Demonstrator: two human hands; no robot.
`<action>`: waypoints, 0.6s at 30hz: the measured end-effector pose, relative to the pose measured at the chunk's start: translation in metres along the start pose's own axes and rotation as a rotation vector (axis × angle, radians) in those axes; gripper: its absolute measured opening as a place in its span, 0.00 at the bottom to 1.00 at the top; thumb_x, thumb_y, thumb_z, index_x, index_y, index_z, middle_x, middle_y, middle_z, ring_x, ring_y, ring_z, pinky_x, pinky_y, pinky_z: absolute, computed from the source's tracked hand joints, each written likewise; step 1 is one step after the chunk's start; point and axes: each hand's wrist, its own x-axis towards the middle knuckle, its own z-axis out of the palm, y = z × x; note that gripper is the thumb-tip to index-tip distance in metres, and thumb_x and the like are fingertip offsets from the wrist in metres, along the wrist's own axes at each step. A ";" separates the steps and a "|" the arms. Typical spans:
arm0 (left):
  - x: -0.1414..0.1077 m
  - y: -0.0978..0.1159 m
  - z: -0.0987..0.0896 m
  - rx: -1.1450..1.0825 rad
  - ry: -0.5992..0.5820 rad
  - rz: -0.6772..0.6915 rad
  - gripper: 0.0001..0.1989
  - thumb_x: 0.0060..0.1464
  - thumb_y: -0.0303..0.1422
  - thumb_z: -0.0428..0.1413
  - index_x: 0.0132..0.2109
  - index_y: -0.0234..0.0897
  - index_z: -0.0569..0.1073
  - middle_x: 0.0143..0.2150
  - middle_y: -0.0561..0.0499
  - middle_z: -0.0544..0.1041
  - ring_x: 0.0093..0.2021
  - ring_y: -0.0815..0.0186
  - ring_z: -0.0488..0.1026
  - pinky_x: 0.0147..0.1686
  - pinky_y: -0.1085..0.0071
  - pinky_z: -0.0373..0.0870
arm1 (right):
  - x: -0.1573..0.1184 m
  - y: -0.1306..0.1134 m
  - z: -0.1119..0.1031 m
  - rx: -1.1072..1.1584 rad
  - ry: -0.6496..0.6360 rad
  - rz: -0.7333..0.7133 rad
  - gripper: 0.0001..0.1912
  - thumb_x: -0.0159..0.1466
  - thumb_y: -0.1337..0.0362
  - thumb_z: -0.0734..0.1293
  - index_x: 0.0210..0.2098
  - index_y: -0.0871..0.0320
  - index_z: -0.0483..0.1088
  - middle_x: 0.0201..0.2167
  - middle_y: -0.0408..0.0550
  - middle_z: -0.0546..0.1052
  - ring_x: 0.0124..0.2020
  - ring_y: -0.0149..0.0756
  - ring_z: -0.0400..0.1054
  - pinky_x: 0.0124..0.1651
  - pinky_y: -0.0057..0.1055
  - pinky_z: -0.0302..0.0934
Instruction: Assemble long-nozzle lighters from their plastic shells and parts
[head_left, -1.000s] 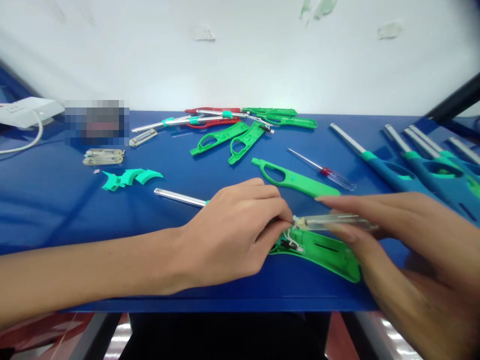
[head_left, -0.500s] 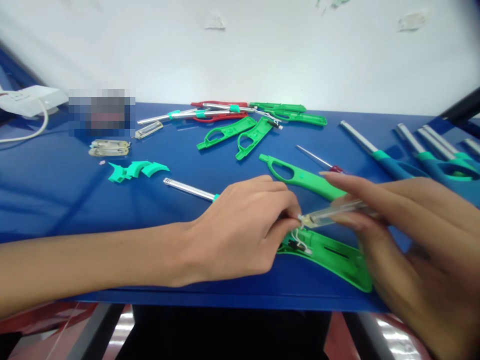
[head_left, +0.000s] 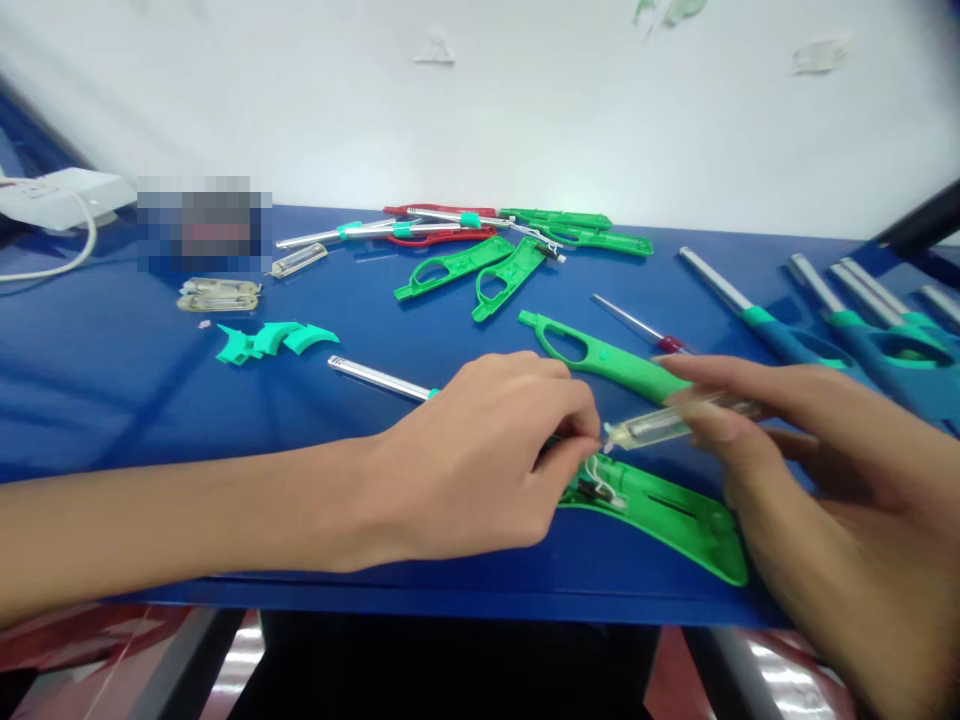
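Note:
My right hand (head_left: 817,470) pinches a clear plastic lighter fuel tank (head_left: 656,425) between thumb and fingers. The tank's pale nozzle end points left, close to the fingertips of my left hand (head_left: 480,465). My left hand is closed in a pinch, and what it grips is hidden behind its fingers. Below the tank lies an open green lighter casing half (head_left: 667,510), with white wires (head_left: 600,475) and a small black part inside. A metal lighter tube (head_left: 379,377) sticks out to the left from behind my left hand. Beyond my hands lies another green casing half (head_left: 600,355).
A red-handled screwdriver (head_left: 667,343) lies behind my right hand. Several blue lighters (head_left: 795,335) are at the right, teal trigger pieces (head_left: 277,338) and spare tanks (head_left: 219,296) at the left. Red and green casings (head_left: 491,280) lie along the back.
The fuel tank has shifted slightly right with my right hand, leaving a small gap between its nozzle and my left fingertips. My left hand stays almost in place.

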 end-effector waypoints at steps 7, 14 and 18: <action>0.003 0.000 0.000 -0.049 0.015 -0.037 0.07 0.60 0.20 0.61 0.37 0.32 0.82 0.30 0.56 0.78 0.31 0.71 0.71 0.32 0.71 0.64 | -0.006 0.000 -0.001 -0.034 0.029 0.171 0.13 0.71 0.43 0.68 0.47 0.36 0.82 0.45 0.32 0.85 0.33 0.32 0.78 0.28 0.32 0.65; 0.002 0.001 0.000 -0.047 0.001 -0.049 0.06 0.62 0.21 0.60 0.39 0.32 0.81 0.33 0.55 0.78 0.33 0.70 0.70 0.35 0.69 0.65 | -0.003 0.000 0.000 -0.040 0.032 0.179 0.12 0.70 0.43 0.69 0.47 0.34 0.82 0.44 0.30 0.85 0.33 0.30 0.78 0.26 0.30 0.64; 0.001 0.000 0.002 -0.046 0.015 -0.038 0.06 0.63 0.21 0.59 0.39 0.32 0.80 0.33 0.55 0.78 0.34 0.69 0.70 0.36 0.70 0.65 | 0.001 -0.001 -0.001 -0.047 0.022 0.106 0.10 0.72 0.47 0.69 0.48 0.34 0.82 0.44 0.30 0.85 0.32 0.28 0.76 0.26 0.30 0.62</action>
